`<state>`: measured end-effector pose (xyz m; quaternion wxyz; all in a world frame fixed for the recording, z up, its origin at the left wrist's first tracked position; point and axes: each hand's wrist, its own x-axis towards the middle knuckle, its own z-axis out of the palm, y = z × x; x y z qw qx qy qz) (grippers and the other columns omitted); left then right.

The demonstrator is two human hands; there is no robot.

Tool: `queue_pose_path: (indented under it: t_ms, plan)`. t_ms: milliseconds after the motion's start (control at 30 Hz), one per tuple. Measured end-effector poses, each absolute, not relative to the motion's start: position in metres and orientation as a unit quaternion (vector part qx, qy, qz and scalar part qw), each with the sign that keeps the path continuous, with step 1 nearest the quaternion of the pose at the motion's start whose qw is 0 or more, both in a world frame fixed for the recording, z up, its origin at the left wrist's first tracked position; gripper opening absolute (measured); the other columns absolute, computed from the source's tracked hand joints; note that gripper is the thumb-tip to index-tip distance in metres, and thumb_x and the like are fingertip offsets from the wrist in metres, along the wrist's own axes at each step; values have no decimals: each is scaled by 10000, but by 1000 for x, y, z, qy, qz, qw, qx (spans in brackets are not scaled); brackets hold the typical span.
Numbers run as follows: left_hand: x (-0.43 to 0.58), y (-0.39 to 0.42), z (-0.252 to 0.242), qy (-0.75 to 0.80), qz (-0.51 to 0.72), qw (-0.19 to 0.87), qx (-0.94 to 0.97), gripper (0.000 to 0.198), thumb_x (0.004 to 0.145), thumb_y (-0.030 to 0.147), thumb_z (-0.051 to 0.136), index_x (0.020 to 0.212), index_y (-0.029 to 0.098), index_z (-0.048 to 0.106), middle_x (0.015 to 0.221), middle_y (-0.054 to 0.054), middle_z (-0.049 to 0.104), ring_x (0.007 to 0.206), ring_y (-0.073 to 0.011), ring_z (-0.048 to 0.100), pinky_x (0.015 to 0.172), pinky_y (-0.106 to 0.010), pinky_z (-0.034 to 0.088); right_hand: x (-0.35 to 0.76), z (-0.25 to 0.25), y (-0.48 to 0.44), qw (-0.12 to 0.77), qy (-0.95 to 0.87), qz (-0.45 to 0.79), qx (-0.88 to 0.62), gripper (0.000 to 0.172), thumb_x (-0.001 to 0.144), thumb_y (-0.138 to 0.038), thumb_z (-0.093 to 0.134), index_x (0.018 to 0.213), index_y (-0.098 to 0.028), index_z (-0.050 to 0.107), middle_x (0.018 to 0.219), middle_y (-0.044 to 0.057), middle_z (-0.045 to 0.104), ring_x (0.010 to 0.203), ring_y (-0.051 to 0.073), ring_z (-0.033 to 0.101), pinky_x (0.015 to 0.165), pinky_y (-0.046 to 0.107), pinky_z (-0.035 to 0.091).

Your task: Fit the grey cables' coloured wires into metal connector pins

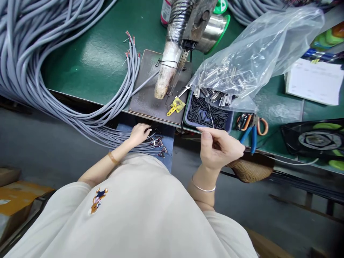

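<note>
My left hand [140, 134] is low over my lap, its fingers bent together above grey cables [120, 138]; what lies between the fingertips is hidden. Right of it, small metal connectors [158, 143] sit on the cable ends. Near the table edge, my right hand [221, 147] pinches a thin solder wire [210, 114] between thumb and forefinger. Above that hand is a tray of short black sleeves [204, 113]. A wrapped soldering iron [168, 68] points down over a brown board [149, 96], where a yellow tag [176, 106] and a metal connector [182, 92] lie.
A large bundle of grey cables [24, 61] covers the left side. A clear bag [258, 53] of connectors leans over the tray. A spool [212, 32] stands behind the iron. Pliers [254, 138], paper [314, 80] and a black fan [314, 139] occupy the right.
</note>
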<state>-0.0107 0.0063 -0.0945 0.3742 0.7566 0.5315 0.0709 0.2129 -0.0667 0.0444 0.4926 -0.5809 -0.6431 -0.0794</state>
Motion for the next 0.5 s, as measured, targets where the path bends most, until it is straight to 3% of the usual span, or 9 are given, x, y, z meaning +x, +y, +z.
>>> queue_pose_path:
  t_ms: [67,133,367,433,500]
  plan:
    - [-1,16,-121,548,26,381,744,275,970,239,589,1197,118,687,1252,-178,685,1144,-250,651,1030,-410,518,211,46,-67,485,-644,-85,-585,190,933,-326,634,828,-258,776,599,-31,697,392,80,481,429,252,370]
    - [7,26,-141,555,-17,395,732,387,972,369,623,1298,161,603,1308,-120,631,1130,-238,651,954,-458,578,211,49,-68,490,-648,-79,-578,162,930,-301,639,850,-264,776,606,-39,701,398,77,489,436,246,386]
    - [21,25,-136,488,-33,479,729,351,984,370,604,1274,173,623,1309,-117,638,1128,-229,652,964,-445,576,219,43,-72,478,-636,-75,-601,161,918,-301,651,837,-249,780,593,-41,691,379,70,444,417,243,343]
    - [24,15,-111,425,-18,528,735,282,991,309,581,1136,128,741,1175,-122,742,1097,-235,695,970,-341,548,221,40,-72,497,-612,-64,-612,170,921,-319,646,849,-253,785,609,-35,697,385,73,449,419,247,330]
    - [26,2,-78,344,-12,582,737,219,904,290,707,1051,158,799,1019,-76,797,953,-195,732,866,-257,551,220,39,-70,540,-573,-37,-616,173,926,-334,641,871,-254,785,598,-35,678,395,79,457,430,246,327]
